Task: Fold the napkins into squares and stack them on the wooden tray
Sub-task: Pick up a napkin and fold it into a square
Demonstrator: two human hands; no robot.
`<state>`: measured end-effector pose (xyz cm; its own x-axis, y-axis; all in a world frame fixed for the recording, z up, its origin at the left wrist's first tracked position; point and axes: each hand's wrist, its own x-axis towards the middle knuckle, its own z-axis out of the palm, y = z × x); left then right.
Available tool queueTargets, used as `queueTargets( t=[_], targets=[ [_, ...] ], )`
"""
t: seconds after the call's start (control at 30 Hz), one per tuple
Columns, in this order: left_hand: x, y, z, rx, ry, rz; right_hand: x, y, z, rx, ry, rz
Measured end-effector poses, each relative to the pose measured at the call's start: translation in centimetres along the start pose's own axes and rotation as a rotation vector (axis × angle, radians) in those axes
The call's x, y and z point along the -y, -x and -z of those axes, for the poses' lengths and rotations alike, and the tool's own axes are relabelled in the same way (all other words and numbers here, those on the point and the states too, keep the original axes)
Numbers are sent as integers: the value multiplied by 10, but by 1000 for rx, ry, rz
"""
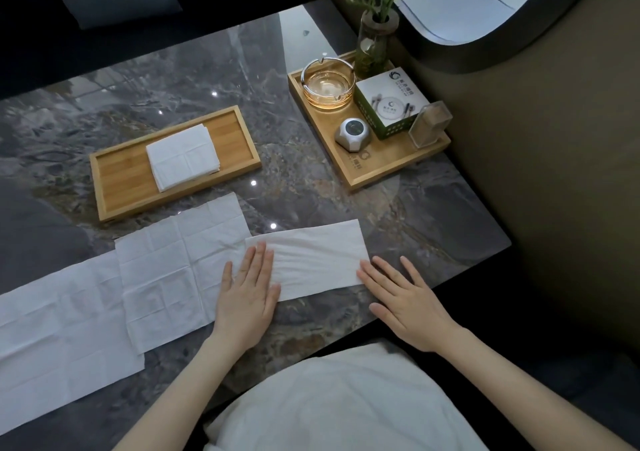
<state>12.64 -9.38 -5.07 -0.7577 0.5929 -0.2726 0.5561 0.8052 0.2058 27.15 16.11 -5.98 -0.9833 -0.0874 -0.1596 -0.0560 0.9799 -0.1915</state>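
Note:
A white napkin folded in half into a long strip (315, 256) lies on the marble table near its front edge. My left hand (247, 298) presses flat on the strip's left end with straight fingers. My right hand (403, 303) lies flat at the strip's right end, fingertips touching its edge. A stack of folded square napkins (181, 156) sits in the middle of the long wooden tray (121, 180). Two unfolded napkins lie to the left: one (169, 274) beside my left hand, another (59, 340) at the table's left front.
A second wooden tray (367, 170) at the back right holds a glass ashtray (328, 83), a grey call button (352, 132), a green-and-white box (389, 102), a clear toothpick holder (431, 123) and a plant vase (374, 47). A padded wall runs along the right.

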Motion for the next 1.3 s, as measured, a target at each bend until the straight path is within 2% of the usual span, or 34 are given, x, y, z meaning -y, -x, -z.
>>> queueTargets(
  t=[0.07,0.17,0.23,0.3,0.43,0.57,0.7,0.83,0.93,1.07,1.17,1.3],
  targets=[
    [-3,-1,5,-14,-33,6,3,-3,2,-117,-51,-7],
    [-17,-10,19,-155,-70,2,12,-11,7,-410,-204,-78],
    [-32,-24,29,-275,27,-13,17,-17,9,-570,-250,-115],
    [-49,-44,40,-343,131,-79,19,-24,9,-627,-243,-116],
    [-78,-80,45,-264,175,-254,18,-30,5,-557,-218,-70],
    [-89,-104,40,-213,88,-281,17,-31,4,-548,-229,-82],
    [-89,-112,37,-181,148,-204,18,-36,5,-523,-239,-109],
    [-90,-109,36,-138,233,-139,15,-43,11,-371,-327,-146],
    [-89,-107,41,-115,323,-79,10,-51,23,-254,-506,-234],
    [-81,-105,64,-90,639,118,8,-67,50,-193,-877,-396],
    [-73,-101,79,-103,766,172,7,-83,69,-114,-1066,-457],
    [-58,-95,100,-135,954,231,9,-105,93,-126,-1143,-455]
  ],
)
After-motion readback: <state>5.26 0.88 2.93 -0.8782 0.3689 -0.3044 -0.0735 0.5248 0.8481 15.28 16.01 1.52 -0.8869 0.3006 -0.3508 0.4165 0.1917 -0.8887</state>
